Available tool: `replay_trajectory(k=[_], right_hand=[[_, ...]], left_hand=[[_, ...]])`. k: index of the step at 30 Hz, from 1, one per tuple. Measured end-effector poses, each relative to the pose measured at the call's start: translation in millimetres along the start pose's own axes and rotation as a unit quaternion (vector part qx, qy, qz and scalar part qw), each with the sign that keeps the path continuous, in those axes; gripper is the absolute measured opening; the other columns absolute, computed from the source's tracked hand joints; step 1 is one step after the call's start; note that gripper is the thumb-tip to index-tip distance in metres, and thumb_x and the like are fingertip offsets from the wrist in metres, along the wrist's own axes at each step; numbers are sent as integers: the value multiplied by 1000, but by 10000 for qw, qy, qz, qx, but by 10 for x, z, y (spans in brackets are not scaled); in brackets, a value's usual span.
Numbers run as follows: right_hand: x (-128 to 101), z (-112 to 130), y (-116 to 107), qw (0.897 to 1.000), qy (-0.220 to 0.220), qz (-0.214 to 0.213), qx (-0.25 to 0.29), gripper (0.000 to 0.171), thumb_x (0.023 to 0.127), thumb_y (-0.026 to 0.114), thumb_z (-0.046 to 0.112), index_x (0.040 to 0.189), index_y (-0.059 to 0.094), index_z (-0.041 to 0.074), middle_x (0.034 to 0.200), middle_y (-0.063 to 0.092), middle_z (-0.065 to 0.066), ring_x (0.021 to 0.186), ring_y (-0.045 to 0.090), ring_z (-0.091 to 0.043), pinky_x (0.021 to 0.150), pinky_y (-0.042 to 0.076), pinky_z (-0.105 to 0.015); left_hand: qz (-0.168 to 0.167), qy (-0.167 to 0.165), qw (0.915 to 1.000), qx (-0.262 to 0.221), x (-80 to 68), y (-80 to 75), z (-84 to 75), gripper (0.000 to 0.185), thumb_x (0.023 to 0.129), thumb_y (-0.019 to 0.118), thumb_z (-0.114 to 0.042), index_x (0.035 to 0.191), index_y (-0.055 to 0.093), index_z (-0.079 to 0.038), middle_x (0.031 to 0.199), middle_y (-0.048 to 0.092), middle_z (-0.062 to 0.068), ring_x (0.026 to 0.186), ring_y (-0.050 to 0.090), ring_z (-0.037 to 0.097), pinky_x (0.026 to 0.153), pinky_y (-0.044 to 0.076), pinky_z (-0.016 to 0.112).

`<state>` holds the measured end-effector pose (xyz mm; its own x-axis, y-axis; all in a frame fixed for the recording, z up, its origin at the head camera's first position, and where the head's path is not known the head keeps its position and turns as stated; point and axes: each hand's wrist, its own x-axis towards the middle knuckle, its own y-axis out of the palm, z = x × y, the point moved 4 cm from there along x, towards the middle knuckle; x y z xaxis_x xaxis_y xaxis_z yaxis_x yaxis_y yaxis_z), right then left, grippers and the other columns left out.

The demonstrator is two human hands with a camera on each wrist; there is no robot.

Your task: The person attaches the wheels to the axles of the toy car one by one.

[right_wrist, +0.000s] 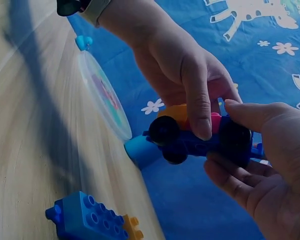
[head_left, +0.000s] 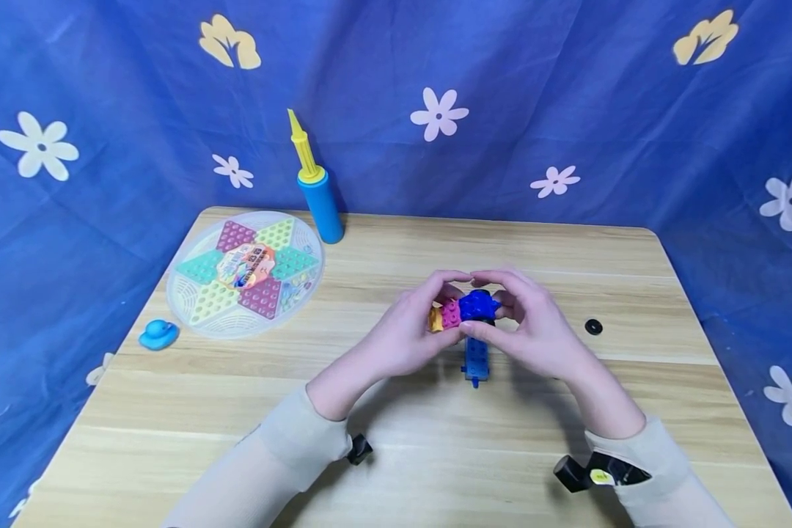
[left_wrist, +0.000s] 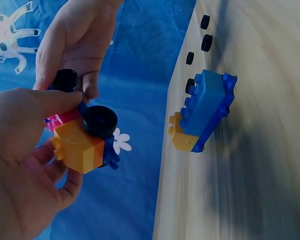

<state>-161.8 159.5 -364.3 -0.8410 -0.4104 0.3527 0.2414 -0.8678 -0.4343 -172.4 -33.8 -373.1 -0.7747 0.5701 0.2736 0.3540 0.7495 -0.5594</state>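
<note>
Your two hands met above the middle of the desk [head_left: 567, 249], holding a small toy car [head_left: 465, 309] built of blocks between them, clear of the surface. Your left hand [head_left: 405, 334] curled round the orange and pink end, thumb on top and fingers beneath. Your right hand [head_left: 534, 326] curled round the dark blue end, with its thumb lying along the near side. In the right wrist view the car's black wheels [right_wrist: 163, 130] hung below the blue base, so it was upright.

The car's long axis ran left to right across you, orange end towards your left and blue end towards your right. Each hand therefore held one end, and neither was nearer than the other.

Directly below the car, on the side towards you, a second piece lay on the desk: a blue block assembly [head_left: 476, 361] with an orange block at one end. Its long axis pointed away from you, crosswise to the car. It sat between your wrists, touched by neither hand.

A loose black wheel [head_left: 592, 326] lay on the desk beyond your right hand. At far left sat a round star-patterned game board [head_left: 246, 273], a blue hand pump [head_left: 315, 189] and a small blue duck [head_left: 158, 334].
</note>
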Motion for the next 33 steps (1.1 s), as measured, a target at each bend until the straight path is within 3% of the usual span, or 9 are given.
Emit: replay_trajectory(k=[6, 15, 24, 33], right_hand=[[-14, -15, -2, 9999, 20, 133, 48, 47, 86, 89, 6, 130, 74, 10, 118, 70, 2, 98, 71, -18, 82, 63, -32], [-43, -50, 21, 9993, 71, 62, 349, 39, 86, 89, 3, 122, 76, 10, 119, 70, 1, 102, 72, -19, 85, 62, -35], [-70, -62, 35, 9940, 13, 49, 1096, 40, 84, 85, -10, 121, 75, 2, 122, 69, -11, 106, 71, -30, 89, 61, -39], [-106, -158, -27, 9857, -50, 42, 1682, 45, 85, 77, -21, 127, 70, -6, 127, 63, -22, 107, 70, -33, 89, 61, -42]], left_hand=[[-133, -149, 9998, 86, -8, -34, 11, 59, 87, 88, -5, 134, 53, -15, 122, 68, -3, 108, 65, 10, 96, 56, 28], [-194, 160, 9995, 171, 1, -60, 8, 53, 85, 88, -1, 129, 62, -13, 120, 71, -4, 109, 65, 8, 97, 54, 30], [-148, 474, 9984, 253, -34, -87, 37, 49, 88, 88, -9, 131, 65, -16, 123, 69, -7, 111, 61, 10, 96, 50, 35], [-221, 298, 9991, -194, -108, -156, 166, 44, 91, 87, -21, 131, 69, -20, 132, 65, -8, 124, 59, 13, 103, 52, 39]])
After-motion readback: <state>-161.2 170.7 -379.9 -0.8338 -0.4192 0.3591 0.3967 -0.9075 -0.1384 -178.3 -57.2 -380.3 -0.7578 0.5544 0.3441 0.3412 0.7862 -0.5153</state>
